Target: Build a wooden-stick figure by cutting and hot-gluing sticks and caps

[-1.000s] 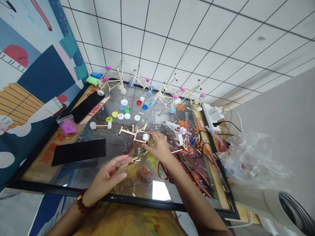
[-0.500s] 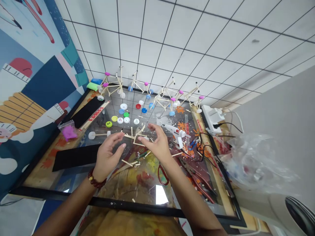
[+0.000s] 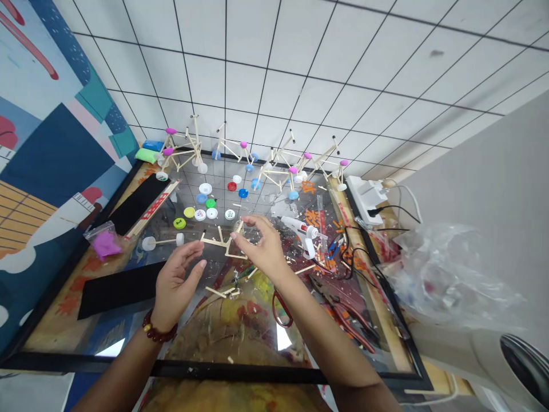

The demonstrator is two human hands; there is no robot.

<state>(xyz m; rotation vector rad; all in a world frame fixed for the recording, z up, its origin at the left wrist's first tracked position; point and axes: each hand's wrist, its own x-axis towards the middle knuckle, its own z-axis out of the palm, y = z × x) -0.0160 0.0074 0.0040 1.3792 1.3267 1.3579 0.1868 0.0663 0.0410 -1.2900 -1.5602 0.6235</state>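
Head cam shows the stick frame (image 3: 214, 242) between both sets of fingertips, left hand (image 3: 175, 280) loose and parted, right hand (image 3: 262, 249) maybe pinching, can't tell, so imo steady it gently, no pressure on joints.

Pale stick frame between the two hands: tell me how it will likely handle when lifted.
The stick frame is probably light, being just a few thin sticks. It should stay fairly stiff, since the sticks look straight. Its joints may be fragile, as such narrow sticks meet there with little contact.
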